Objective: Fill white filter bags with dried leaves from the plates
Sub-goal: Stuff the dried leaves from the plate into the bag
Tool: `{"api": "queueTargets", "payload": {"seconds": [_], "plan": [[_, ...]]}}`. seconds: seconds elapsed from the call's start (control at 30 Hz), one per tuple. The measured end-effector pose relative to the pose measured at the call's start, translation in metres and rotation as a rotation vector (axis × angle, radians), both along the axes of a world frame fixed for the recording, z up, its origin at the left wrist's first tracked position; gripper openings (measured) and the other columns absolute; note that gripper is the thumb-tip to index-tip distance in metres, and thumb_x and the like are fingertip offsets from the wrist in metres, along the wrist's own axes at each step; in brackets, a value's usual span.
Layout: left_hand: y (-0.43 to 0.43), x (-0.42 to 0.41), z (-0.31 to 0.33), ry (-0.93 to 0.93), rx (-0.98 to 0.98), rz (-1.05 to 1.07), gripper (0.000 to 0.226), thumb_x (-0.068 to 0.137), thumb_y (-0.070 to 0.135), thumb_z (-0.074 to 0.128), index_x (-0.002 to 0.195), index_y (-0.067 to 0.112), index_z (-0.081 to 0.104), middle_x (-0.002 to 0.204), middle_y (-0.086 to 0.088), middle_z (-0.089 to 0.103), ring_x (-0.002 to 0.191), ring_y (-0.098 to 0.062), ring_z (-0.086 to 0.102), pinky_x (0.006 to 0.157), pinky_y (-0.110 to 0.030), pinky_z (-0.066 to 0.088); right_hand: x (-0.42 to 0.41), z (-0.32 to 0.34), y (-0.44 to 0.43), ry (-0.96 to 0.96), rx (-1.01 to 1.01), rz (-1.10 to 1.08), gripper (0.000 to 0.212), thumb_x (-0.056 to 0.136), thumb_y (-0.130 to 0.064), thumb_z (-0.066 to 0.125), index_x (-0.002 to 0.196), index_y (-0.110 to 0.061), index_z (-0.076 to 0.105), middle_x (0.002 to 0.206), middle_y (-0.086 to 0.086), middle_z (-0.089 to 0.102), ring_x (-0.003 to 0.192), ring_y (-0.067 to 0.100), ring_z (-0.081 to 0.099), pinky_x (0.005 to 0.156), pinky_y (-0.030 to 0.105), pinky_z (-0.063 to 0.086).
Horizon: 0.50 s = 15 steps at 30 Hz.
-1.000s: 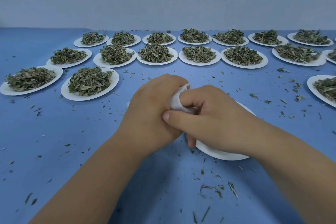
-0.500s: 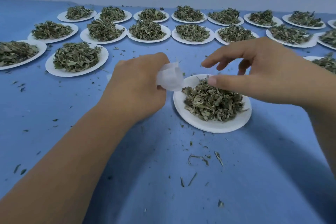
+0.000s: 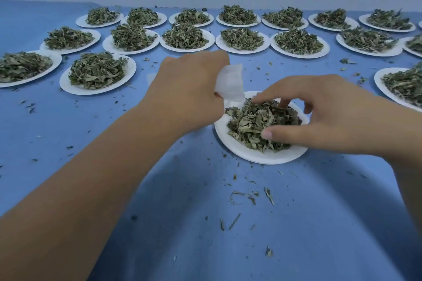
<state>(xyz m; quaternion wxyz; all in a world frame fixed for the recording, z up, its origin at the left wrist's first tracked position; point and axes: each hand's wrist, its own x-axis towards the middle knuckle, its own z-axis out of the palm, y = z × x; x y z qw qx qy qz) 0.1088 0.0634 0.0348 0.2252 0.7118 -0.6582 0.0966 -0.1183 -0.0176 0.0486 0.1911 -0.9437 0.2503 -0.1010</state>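
Gripping the white filter bag point(image 3: 230, 82) in the left hand point(image 3: 189, 91) just above the rim of the plate point(image 3: 239, 151); reaching into the dried leaves point(image 3: 253, 123) with the right hand point(image 3: 331, 114), fingers point(image 3: 274, 91) spread, pinching nothing yet. Next, probably: pinching leaves, feeding the bag.

Filter bag point(image 3: 229, 83) left of leaves point(image 3: 255, 124) on plate point(image 3: 242, 151)

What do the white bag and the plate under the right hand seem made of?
Small white filter bag: thin matte non-woven or paper mesh, apparently; it creases softly. Round white plate: likely matte paper or foam; thin upturned rim.
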Motion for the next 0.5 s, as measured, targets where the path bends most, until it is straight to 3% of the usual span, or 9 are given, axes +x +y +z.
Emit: {"api": "queueTargets", "payload": {"seconds": [0.1,0.23,0.3,0.4,0.5], "plan": [[-0.009,-0.01,0.001,-0.028,-0.064,-0.031,0.028,0.075,0.012,0.058,0.102,0.019,0.056,0.088,0.0,0.058,0.078,-0.032,0.052,0.068,-0.035,0.031,0.006,-0.008,0.001,0.022,-0.05,0.016,0.038,0.08,-0.049,0.072,0.118,-0.051,0.067,0.12,-0.03,0.063,0.105,-0.014,0.053,0.079,0.002,0.036],[0.001,-0.012,-0.013,0.02,-0.286,-0.038,0.038,0.071,0.005,0.06,0.108,0.011,0.062,0.093,-0.005,0.064,0.077,-0.033,0.053,0.064,-0.037,0.037,0.007,-0.012,0.0,-0.133,-0.018,-0.009,0.021,0.081,-0.043,0.072,0.101,-0.05,0.071,0.104,-0.025,0.07,0.085,-0.018,0.055,0.073,0.0,0.036],[0.003,-0.006,-0.015,0.013,-0.264,-0.028,0.039,0.07,0.007,0.059,0.108,0.013,0.062,0.091,-0.003,0.064,0.076,-0.032,0.054,0.064,-0.038,0.04,0.006,-0.011,-0.002,-0.193,0.044,-0.043,0.015,0.078,-0.046,0.072,0.091,-0.054,0.07,0.094,-0.025,0.069,0.079,-0.01,0.06,0.069,0.0,0.038],[0.001,0.001,-0.016,0.034,-0.118,-0.02,0.043,0.072,0.011,0.061,0.113,0.018,0.058,0.098,-0.001,0.062,0.084,-0.032,0.055,0.075,-0.038,0.037,0.004,-0.01,-0.005,-0.26,0.108,-0.102,0.023,0.075,-0.052,0.072,0.097,-0.06,0.068,0.096,-0.03,0.065,0.063,0.009,0.062,0.064,0.002,0.039],[0.002,0.002,-0.021,0.078,-0.039,-0.026,0.042,0.075,0.011,0.061,0.115,0.023,0.055,0.097,0.006,0.057,0.085,-0.026,0.051,0.075,-0.035,0.032,0.003,-0.007,-0.006,-0.318,0.108,-0.137,0.023,0.077,-0.047,0.075,0.098,-0.053,0.07,0.096,-0.031,0.066,0.069,0.003,0.062,0.064,0.006,0.043]]}}
